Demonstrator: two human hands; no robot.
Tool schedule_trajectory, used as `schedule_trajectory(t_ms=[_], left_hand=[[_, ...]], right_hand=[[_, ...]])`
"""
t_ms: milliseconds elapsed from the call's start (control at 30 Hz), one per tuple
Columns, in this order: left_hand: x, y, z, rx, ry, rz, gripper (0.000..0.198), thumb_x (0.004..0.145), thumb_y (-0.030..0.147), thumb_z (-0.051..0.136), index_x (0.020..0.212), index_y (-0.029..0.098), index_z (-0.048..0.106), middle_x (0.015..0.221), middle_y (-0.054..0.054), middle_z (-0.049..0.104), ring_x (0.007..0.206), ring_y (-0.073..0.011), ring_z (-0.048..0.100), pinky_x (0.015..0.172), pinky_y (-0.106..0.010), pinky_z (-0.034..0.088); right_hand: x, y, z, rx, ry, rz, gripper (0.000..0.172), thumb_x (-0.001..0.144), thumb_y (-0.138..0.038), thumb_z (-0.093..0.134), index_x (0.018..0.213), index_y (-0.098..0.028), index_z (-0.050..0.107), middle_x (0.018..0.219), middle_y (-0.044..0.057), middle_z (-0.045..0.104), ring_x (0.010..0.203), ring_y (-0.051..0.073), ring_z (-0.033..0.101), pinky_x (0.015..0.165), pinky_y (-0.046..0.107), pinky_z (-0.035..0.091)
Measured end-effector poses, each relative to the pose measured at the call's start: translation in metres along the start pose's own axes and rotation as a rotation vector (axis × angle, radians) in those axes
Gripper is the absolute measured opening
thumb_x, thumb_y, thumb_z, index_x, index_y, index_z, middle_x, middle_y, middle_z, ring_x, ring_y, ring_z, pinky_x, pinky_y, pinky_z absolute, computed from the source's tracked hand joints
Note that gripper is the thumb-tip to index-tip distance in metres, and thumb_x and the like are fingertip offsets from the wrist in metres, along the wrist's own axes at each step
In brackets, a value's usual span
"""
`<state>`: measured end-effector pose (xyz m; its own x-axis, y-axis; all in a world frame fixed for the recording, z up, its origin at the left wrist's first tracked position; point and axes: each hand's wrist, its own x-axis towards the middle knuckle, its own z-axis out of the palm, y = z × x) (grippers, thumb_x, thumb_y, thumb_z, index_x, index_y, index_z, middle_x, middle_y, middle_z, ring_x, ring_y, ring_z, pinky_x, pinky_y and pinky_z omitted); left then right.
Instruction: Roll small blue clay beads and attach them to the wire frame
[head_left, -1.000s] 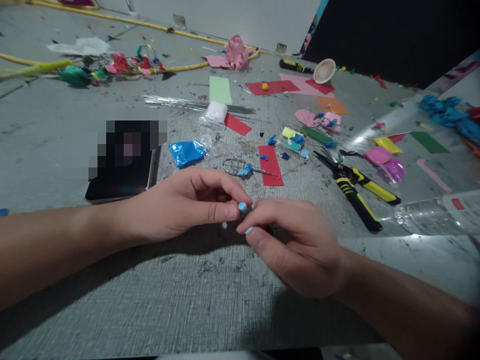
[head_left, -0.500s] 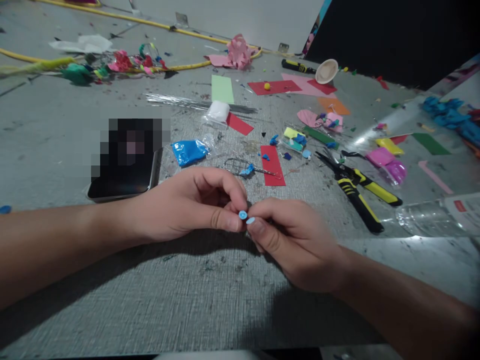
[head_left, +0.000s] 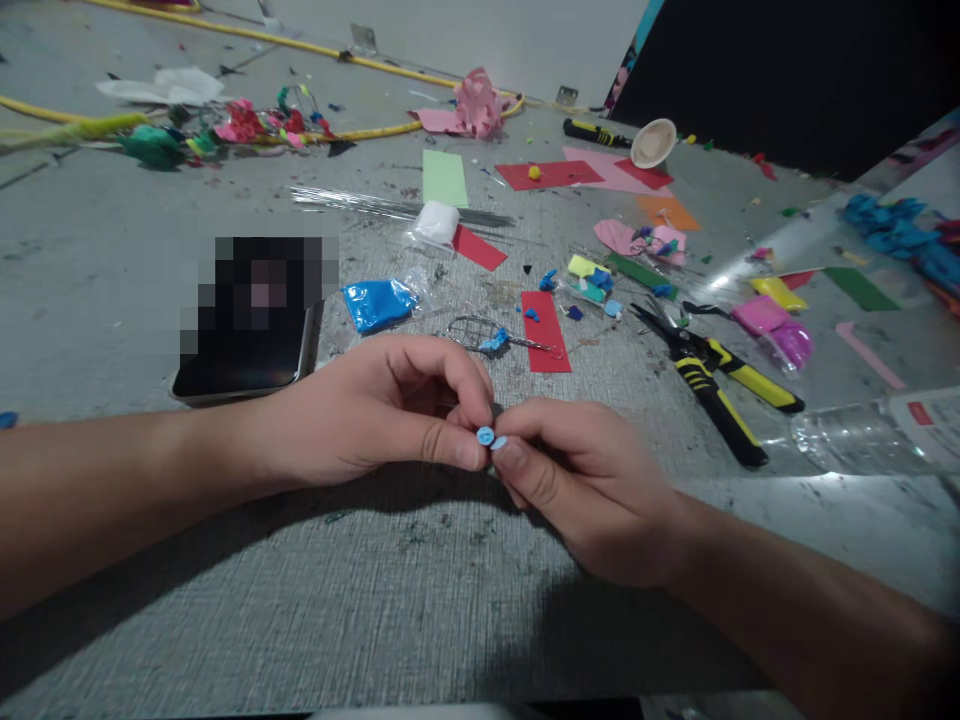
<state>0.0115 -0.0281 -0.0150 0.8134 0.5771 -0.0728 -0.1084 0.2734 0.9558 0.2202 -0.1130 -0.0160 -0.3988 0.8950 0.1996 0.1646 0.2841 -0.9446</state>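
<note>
My left hand (head_left: pixel 397 410) is closed in a pinch of thumb and forefinger on a small round light-blue clay piece (head_left: pixel 485 436), its face marked by a darker hollow. Beside it, my right hand (head_left: pixel 592 480) pinches a small flat light-blue clay bit (head_left: pixel 500 442) at the thumb tip. The two bits lie side by side; whether they touch I cannot tell. Both hands are low over the grey table (head_left: pixel 420 600), fingertips nearly meeting. Just beyond them lies a bent wire shape (head_left: pixel 469 333) with blue clay on it, its twisted stem crossing a red paper strip (head_left: pixel 551 352).
Left of my hands lies a dark-screened device (head_left: pixel 240 350), partly blurred out. A blue clay packet (head_left: pixel 381 304) sits behind my left hand. To the right are black-and-yellow pliers (head_left: pixel 705 385) and a clear bottle (head_left: pixel 862 430). Thin wires (head_left: pixel 352 200) and paper scraps lie farther back.
The round light-blue piece has tilted and dropped slightly at my left fingertips. The flat bit in my right hand has shifted slightly left, closer to it. Both hands otherwise stay in place.
</note>
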Motion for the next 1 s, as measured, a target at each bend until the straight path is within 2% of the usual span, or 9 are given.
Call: schedule_trajectory(t_ms=[233, 533, 733, 1000], left_hand=[[-0.0018, 0.0004, -0.0005, -0.001, -0.026, 0.041, 0.02, 0.079, -0.003, 0.086, 0.078, 0.015, 0.076, 0.08, 0.0, 0.07, 0.075, -0.0126, 0.07, 0.071, -0.021, 0.062], [-0.0018, 0.0008, 0.0004, 0.02, -0.021, 0.02, 0.02, 0.08, -0.002, 0.085, 0.078, 0.015, 0.075, 0.079, -0.001, 0.071, 0.075, -0.014, 0.071, 0.072, -0.023, 0.062], [-0.0024, 0.0006, 0.0002, 0.027, 0.0, 0.003, 0.018, 0.079, 0.005, 0.089, 0.079, 0.016, 0.074, 0.081, -0.002, 0.072, 0.076, -0.0156, 0.072, 0.072, -0.025, 0.062], [-0.0034, 0.0023, -0.0023, 0.102, -0.009, -0.008, 0.013, 0.083, 0.02, 0.093, 0.082, 0.017, 0.081, 0.082, -0.004, 0.074, 0.077, -0.0159, 0.073, 0.073, -0.025, 0.063]], right_hand=[[0.0011, -0.0011, -0.0001, 0.008, -0.011, -0.012, 0.024, 0.105, -0.017, 0.062, 0.081, -0.018, 0.065, 0.068, -0.007, 0.056, 0.059, 0.005, 0.05, 0.055, 0.017, 0.042], [0.0013, -0.0007, -0.0003, 0.004, -0.006, 0.038, 0.02, 0.105, -0.02, 0.062, 0.085, -0.017, 0.066, 0.068, -0.006, 0.056, 0.061, 0.006, 0.05, 0.056, 0.018, 0.042], [0.0019, 0.0008, -0.0001, 0.037, -0.008, 0.079, 0.02, 0.105, -0.023, 0.062, 0.086, -0.018, 0.065, 0.068, -0.005, 0.055, 0.061, 0.008, 0.049, 0.056, 0.021, 0.041], [0.0021, 0.0011, -0.002, 0.033, -0.045, 0.034, 0.033, 0.104, -0.025, 0.061, 0.073, -0.02, 0.052, 0.065, -0.006, 0.046, 0.058, 0.009, 0.043, 0.053, 0.023, 0.037]])
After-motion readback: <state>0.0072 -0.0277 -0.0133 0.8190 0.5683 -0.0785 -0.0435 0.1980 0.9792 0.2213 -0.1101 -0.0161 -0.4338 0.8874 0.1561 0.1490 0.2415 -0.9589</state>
